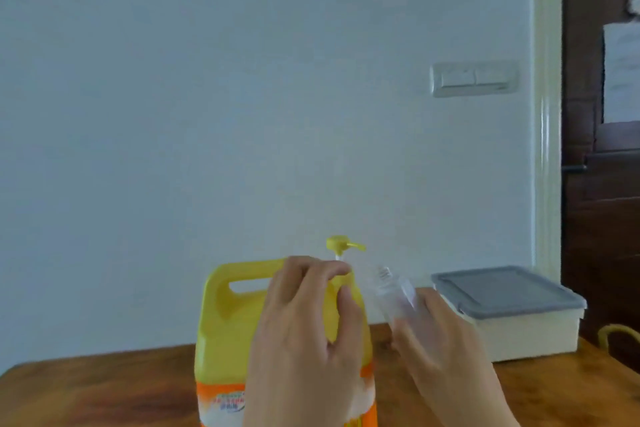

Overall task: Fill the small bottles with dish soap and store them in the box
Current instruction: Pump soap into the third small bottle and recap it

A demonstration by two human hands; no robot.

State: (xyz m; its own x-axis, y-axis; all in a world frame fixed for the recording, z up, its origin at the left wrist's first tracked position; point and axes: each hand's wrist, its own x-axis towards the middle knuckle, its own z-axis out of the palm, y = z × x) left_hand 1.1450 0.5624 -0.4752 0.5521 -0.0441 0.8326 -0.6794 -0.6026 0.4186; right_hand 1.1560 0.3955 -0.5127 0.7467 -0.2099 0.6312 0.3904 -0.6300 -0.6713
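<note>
A big yellow dish soap jug (pixel 228 319) with an orange label stands on the wooden table (pixel 86 392). Its yellow pump head (pixel 341 244) is raised, spout pointing right. My left hand (pixel 304 329) grips the jug's neck just below the pump, fingers curled round it. My right hand (pixel 446 350) holds a small clear bottle (pixel 393 291), tilted with its open threaded mouth up and to the left, a short way right of and below the spout. The bottle looks empty.
A cream storage box (pixel 533 333) with a grey lid, closed, sits at the back right of the table against the wall. A curved yellowish chair back (pixel 620 333) shows at the right edge. A dark wooden door stands beyond it.
</note>
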